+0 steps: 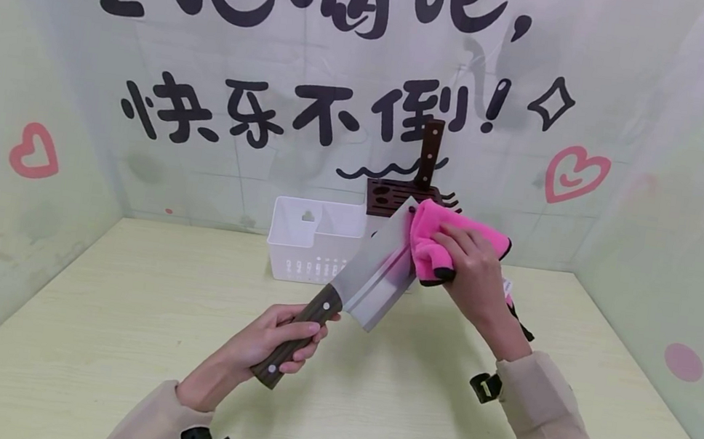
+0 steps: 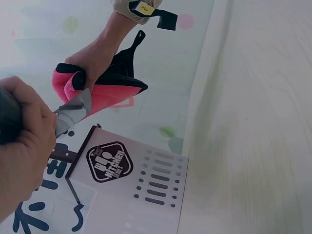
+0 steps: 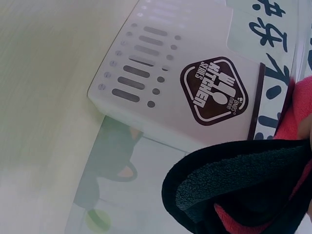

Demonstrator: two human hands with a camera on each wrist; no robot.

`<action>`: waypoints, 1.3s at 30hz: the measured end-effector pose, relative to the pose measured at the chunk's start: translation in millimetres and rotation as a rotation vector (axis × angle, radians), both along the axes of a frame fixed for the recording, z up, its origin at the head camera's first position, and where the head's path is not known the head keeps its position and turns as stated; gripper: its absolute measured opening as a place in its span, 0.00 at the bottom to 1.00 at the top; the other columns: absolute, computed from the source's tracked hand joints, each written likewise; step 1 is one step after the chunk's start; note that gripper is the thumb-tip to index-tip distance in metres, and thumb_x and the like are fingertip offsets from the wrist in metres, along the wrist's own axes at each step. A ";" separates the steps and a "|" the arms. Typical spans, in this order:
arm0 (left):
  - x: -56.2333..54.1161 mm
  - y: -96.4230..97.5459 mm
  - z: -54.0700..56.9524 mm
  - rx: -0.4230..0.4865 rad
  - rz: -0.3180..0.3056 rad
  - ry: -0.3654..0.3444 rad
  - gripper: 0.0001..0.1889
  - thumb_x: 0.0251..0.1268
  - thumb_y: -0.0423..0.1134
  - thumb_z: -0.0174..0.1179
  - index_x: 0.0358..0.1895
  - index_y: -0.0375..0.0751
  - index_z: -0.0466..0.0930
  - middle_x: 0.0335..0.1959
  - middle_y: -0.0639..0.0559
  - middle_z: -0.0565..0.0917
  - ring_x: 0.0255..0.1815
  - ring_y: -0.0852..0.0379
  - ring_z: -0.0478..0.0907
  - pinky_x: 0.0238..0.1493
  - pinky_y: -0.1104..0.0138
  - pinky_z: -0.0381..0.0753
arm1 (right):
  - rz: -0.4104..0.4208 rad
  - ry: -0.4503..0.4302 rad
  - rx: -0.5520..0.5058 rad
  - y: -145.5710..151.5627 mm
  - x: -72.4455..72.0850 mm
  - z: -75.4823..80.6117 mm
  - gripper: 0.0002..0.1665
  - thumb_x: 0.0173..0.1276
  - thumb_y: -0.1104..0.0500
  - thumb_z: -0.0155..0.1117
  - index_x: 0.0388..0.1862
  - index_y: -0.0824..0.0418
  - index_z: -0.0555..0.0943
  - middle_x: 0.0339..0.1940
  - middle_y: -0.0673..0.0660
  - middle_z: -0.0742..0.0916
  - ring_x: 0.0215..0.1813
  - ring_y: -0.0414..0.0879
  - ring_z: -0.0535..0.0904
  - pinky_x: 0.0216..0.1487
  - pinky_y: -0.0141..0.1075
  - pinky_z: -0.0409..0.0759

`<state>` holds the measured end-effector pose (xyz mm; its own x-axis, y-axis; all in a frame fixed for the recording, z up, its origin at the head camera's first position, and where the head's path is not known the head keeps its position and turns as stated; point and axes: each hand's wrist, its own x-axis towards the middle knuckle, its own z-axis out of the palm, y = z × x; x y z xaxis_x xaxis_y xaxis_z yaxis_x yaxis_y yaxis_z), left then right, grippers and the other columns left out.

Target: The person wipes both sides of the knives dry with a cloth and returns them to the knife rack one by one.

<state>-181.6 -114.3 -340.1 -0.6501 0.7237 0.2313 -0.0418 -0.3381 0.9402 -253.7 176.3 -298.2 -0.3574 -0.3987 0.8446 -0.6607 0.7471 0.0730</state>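
My left hand (image 1: 268,337) grips the dark wooden handle of a cleaver (image 1: 361,275), fingers wrapped round it. The broad blade slants up and to the right above the table. My right hand (image 1: 475,275) holds a pink towel (image 1: 431,233) with black edging against the upper right part of the blade. Seen from the left wrist, the blade (image 2: 74,113) meets the folded pink towel (image 2: 109,96). In the right wrist view the towel's dark underside (image 3: 219,180) shows, and most of the right hand is out of frame.
A white knife holder (image 1: 316,233) with a dark brown slotted top (image 1: 384,198) stands at the back of the pale table (image 1: 136,310). Another brown-handled utensil (image 1: 429,152) stands in it. Printed walls enclose the table at the back and both sides.
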 end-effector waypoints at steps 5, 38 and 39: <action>0.2 0.7 0.4 -0.003 0.006 -0.017 0.14 0.68 0.31 0.42 0.53 0.27 0.63 0.28 0.54 0.71 0.19 0.67 0.66 0.17 0.80 0.68 | -0.022 0.036 0.024 -0.3 0.9 -0.6 0.25 0.37 0.68 0.76 0.39 0.66 0.81 0.41 0.64 0.82 0.44 0.59 0.75 0.41 0.49 0.77; -2.8 2.8 2.3 -0.001 0.016 -0.016 0.16 0.68 0.31 0.41 0.55 0.25 0.61 0.29 0.53 0.71 0.20 0.67 0.66 0.17 0.79 0.69 | 0.033 0.157 0.203 -23.7 20.5 -4.3 0.21 0.44 0.69 0.71 0.41 0.65 0.81 0.43 0.64 0.82 0.42 0.57 0.76 0.39 0.45 0.77; -2.9 2.8 2.4 0.002 0.014 -0.016 0.16 0.68 0.31 0.41 0.55 0.25 0.61 0.29 0.53 0.71 0.20 0.67 0.66 0.17 0.79 0.69 | 0.037 0.157 0.208 -24.9 21.9 -4.1 0.21 0.45 0.69 0.70 0.42 0.65 0.81 0.43 0.64 0.82 0.42 0.56 0.76 0.39 0.45 0.77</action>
<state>-184.5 -111.5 -337.6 -0.6641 0.7140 0.2220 -0.0522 -0.3404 0.9388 -231.7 151.4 -302.3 -0.2107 -0.5800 0.7869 -0.6559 0.6807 0.3262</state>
